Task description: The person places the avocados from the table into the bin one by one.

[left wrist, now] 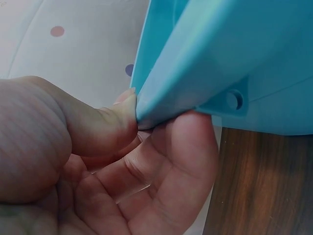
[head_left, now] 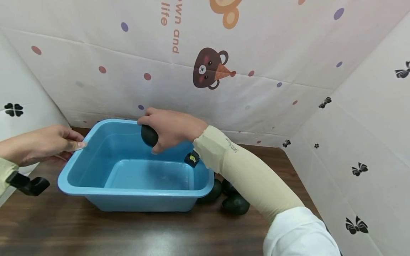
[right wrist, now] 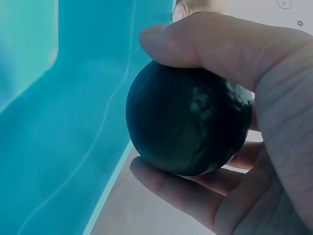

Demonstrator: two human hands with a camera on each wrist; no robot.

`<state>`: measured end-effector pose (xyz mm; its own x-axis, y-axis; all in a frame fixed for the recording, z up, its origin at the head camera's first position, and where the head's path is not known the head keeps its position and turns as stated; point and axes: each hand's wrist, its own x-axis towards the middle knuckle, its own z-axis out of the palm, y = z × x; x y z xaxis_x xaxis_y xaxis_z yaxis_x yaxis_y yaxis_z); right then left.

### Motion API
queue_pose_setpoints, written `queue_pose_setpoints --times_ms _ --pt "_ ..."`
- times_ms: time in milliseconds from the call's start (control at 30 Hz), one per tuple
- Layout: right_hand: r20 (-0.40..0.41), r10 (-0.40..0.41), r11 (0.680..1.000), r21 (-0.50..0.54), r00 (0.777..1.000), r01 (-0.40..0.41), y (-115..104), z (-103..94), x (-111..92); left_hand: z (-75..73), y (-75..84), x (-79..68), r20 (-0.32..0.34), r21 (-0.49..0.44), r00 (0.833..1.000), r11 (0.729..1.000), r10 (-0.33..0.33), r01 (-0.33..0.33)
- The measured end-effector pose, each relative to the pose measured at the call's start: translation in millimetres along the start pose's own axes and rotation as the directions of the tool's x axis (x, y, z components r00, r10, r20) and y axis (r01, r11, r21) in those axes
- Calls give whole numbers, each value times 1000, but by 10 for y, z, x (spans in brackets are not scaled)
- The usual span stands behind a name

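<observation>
My right hand [head_left: 174, 128] grips a dark green avocado [head_left: 149, 136] above the back rim of a blue plastic basin [head_left: 141, 192]. In the right wrist view, thumb and fingers wrap the avocado [right wrist: 188, 120] from opposite sides, beside the basin's wall [right wrist: 93, 98]. At the basin's left side, my left hand [head_left: 48, 144] pinches the rim. The left wrist view has the thumb against the rim [left wrist: 166, 88] and curled fingers beneath it, close to a tab with a hole. Inside the basin, the visible floor is bare.
Several more avocados [head_left: 235, 204] lie on the dark wooden table [head_left: 144, 231] by the basin's right end, partly hidden by the basin and my right forearm. A white printed sheet [head_left: 153, 46] rises behind the table, and white side panels [head_left: 349, 142] flank it.
</observation>
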<state>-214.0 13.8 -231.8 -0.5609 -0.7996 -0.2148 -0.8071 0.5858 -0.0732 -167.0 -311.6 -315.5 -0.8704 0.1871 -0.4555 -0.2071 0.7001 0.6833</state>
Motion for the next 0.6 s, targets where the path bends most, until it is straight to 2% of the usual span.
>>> queue_pose_setpoints --times_ms 367,600 --pt "-11 -40 999 -4 999 40 -32 -20 83 6 -28 17 -18 21 1000 1000 18 -17" --pt "-9 -35 999 -14 999 35 -74 -45 160 17 -17 -6 -21 12 1000 1000 14 -14"
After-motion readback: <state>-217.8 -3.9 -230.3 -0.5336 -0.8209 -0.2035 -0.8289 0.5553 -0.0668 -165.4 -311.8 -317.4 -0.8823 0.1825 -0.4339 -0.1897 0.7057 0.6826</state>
